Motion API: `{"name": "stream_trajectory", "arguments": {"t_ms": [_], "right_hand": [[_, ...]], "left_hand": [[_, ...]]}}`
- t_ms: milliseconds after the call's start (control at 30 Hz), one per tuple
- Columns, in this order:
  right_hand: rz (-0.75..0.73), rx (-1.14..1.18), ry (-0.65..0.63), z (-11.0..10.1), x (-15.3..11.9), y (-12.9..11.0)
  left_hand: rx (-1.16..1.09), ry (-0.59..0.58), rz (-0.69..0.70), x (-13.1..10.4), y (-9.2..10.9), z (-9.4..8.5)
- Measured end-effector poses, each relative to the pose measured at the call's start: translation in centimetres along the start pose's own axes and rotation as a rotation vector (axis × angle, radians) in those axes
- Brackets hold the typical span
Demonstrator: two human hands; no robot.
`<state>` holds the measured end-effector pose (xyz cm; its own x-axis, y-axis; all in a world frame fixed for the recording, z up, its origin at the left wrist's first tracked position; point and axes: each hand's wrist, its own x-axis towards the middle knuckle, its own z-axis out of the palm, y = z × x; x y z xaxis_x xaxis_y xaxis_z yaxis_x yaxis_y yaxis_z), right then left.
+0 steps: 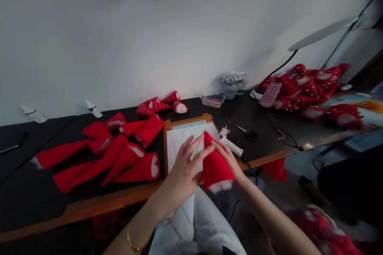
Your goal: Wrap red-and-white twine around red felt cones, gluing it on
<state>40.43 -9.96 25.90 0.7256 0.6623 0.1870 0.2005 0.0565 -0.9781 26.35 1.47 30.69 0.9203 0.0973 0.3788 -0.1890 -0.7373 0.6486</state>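
A red stuffed fabric cone (pixel 217 167) is held over the table's front edge, its tip pointing away from me and its white-filled wide end towards me. My left hand (pixel 186 163) grips it from the left, with fingers closed near the tip. Around the right side curls my right hand (pixel 228 157), its fingertips also meeting near the tip. A thin strand, perhaps a bead string (pixel 175 227), hangs below my left wrist over my lap. Beneath the hands lies a white sheet (pixel 176 143) with brown tape along its edges. The white glue gun (pixel 230 143) rests just right of it.
Plain red cones (pixel 119 159) are piled at left. Decorated cones (pixel 157 105) lie at the back, with more heaped (pixel 311 83) at right. Scissors (pixel 247 132), a bead tray (pixel 213 101), a lamp (pixel 323 34) and two white bottles (pixel 93 108) stand or lie about. Cables run across the right side.
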Motion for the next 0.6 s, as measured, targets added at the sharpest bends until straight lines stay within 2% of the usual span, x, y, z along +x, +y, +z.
{"name": "stream_trajectory", "arguments": {"t_ms": [67,167,267,333,367,433,533,600], "right_hand": [[-0.014,0.101,0.155,0.9,-0.6,-0.2],[-0.063,0.216,0.284,2.4,-1.4,0.1],[-0.226,0.12,0.32,3.2,-1.7,0.9],[-0.301,0.069,0.329,2.9,-1.5,1.1],[-0.298,0.087,0.279,2.5,-1.4,1.1],[-0.23,0.193,0.026,1.5,-0.9,0.8],[-0.108,0.272,-0.473,0.0,-0.5,0.0],[-0.043,0.247,-0.651,-0.6,-0.4,-0.6]], "left_hand": [[-0.313,0.075,-0.184,-0.7,-1.0,0.3],[-0.787,0.02,-0.405,-1.2,-1.9,1.3],[-0.923,-0.048,-0.464,-1.7,-1.8,1.8],[-0.957,-0.138,-0.491,-2.1,-1.4,1.0],[-0.975,-0.207,-0.501,-2.3,-1.2,0.3],[-0.929,-0.336,-0.494,-2.5,-0.9,-1.4],[-0.504,-0.403,-0.371,-2.2,-0.8,-4.0],[-0.18,-0.385,-0.252,-1.7,-0.9,-5.2]]}}
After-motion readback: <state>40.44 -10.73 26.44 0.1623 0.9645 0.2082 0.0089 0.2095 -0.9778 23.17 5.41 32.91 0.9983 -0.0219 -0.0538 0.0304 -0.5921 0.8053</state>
